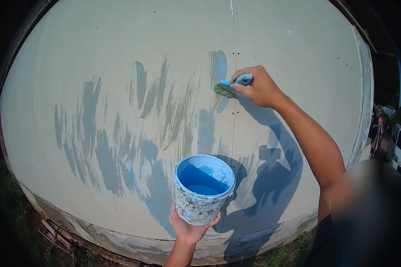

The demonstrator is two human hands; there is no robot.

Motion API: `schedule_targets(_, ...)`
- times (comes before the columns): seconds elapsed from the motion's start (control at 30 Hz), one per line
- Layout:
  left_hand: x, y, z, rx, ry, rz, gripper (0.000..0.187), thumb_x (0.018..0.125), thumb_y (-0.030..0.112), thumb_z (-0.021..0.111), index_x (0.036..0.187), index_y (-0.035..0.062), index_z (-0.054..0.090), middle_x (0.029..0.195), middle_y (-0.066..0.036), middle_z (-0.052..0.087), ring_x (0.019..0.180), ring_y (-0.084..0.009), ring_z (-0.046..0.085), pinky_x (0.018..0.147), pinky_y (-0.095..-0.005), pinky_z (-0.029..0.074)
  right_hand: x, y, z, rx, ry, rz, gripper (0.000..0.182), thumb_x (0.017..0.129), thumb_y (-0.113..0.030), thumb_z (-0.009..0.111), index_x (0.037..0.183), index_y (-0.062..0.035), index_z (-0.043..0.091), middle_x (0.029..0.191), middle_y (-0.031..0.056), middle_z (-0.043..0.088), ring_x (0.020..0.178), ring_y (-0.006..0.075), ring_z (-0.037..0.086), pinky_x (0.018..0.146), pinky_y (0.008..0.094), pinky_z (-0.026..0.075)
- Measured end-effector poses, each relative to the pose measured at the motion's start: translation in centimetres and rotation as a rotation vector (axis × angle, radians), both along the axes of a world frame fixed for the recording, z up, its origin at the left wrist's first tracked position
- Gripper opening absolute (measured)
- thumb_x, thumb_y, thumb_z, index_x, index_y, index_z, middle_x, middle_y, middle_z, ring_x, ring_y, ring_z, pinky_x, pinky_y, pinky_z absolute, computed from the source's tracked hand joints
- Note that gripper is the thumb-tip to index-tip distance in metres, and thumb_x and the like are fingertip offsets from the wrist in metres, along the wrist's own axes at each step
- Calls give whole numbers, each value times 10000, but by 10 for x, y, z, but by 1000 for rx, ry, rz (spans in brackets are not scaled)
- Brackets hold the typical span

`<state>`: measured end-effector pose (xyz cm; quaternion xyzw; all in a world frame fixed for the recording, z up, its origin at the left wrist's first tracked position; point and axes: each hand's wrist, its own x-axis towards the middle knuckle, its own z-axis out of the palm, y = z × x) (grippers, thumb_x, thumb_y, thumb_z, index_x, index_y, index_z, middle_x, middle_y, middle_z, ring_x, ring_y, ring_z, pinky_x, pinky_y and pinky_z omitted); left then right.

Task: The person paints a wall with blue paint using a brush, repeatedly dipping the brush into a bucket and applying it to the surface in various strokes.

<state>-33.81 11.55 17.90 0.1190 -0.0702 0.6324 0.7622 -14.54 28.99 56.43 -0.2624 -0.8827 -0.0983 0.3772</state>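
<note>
My right hand (257,87) is closed around the handle of a paintbrush (225,90), its bristles against the wall panel (298,58) left of a vertical seam. A fresh blue stroke (221,64) shows just above the bristles. Lower down, my left hand (190,226) supports a paint-spattered bucket (201,205) from below, fingers wrapped about its base. Blue paint (204,190) lies inside the bucket, below the rim. The bucket is held in front of the wall and tips slightly towards me.
Grey-blue streaks (107,155) cover the panel's left and middle. My shadow (276,173) falls on the wall at the right. Along the wall's foot run a weathered ledge (102,240), grass and some wooden pieces (55,235). A vehicle (397,147) stands at the far right.
</note>
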Motion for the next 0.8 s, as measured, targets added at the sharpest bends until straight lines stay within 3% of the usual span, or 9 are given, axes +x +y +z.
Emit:
schedule_targets(0.07, -1, -4, -4, -1, -6, 5, 953, 997, 802, 397, 1748, 226, 290, 1772, -201, 314, 1569, -489, 387, 1151, -760, 412, 7, 10, 15, 39, 66, -28, 118, 928, -63, 810, 1031, -6, 818, 972, 186, 802, 836, 308, 753, 786, 394, 592)
schedule_targets(0.13, -3, -8, -11, -26, -25, 2, 966, 987, 808, 408, 1749, 226, 286, 1771, -205, 313, 1567, -491, 388, 1149, -770, 413, 9, 24, 16, 478, 160, 46, 197, 883, -59, 847, 1076, -55, 808, 1017, 179, 793, 852, 307, 754, 829, 431, 621)
schedule_targets(0.3, -7, -18, -26, -59, -40, -2, 973, 982, 808, 413, 1751, 226, 281, 1774, -206, 307, 1562, -496, 394, 1155, -777, 409, 4, 35, -95, 602, -111, 78, 371, 788, -3, 891, 1137, -70, 786, 1150, 143, 790, 1023, 310, 768, 889, 450, 628)
schedule_targets(0.4, -11, -23, -34, -70, -56, -2, 978, 980, 810, 420, 1751, 225, 280, 1776, -204, 306, 1558, -498, 400, 1158, -777, 407, 6, 11, -149, 456, -129, 220, 312, 834, -32, 869, 1134, -52, 786, 1114, 144, 789, 1008, 327, 761, 877, 445, 626)
schedule_targets(0.47, -12, -25, -36, -87, -50, 6, 983, 977, 813, 426, 1751, 224, 282, 1776, -202, 307, 1556, -498, 404, 1157, -776, 408, 7, -8, -167, -5, -227, 278, 259, 879, -74, 847, 1132, -55, 790, 1078, 151, 789, 973, 340, 757, 856, 430, 619)
schedule_targets(0.57, -16, -28, -35, -73, -25, 9, 983, 980, 815, 429, 1749, 219, 283, 1772, -200, 315, 1555, -495, 406, 1155, -778, 409, 15, 8, -150, 64, -195, 182, 213, 915, -90, 819, 1123, -51, 794, 1029, 153, 785, 916, 346, 753, 821, 427, 608)
schedule_targets(0.6, -15, -28, -36, -79, -42, 14, 984, 982, 817, 427, 1748, 216, 282, 1771, -200, 317, 1554, -493, 407, 1154, -776, 411, 18, 14, -128, 179, -110, 234, 201, 911, -90, 823, 1106, -53, 791, 1000, 147, 780, 877, 348, 747, 794, 432, 598)
schedule_targets(0.67, -13, -31, -38, -94, -58, 9, 986, 984, 819, 424, 1748, 213, 281, 1769, -200, 320, 1554, -491, 408, 1153, -775, 413, 24, 14, -95, 260, 55, 106, 218, 880, -76, 848, 1083, -39, 779, 995, 154, 775, 881, 345, 746, 770, 438, 595)
schedule_targets(0.8, -13, -34, -39, -90, -58, 18, 992, 983, 827, 415, 1748, 210, 278, 1767, -202, 322, 1542, -493, 425, 1151, -770, 418, 20, 13, -108, 560, -30, 64, 254, 832, -59, 879, 1064, -43, 777, 1022, 146, 784, 903, 336, 749, 806, 419, 626)
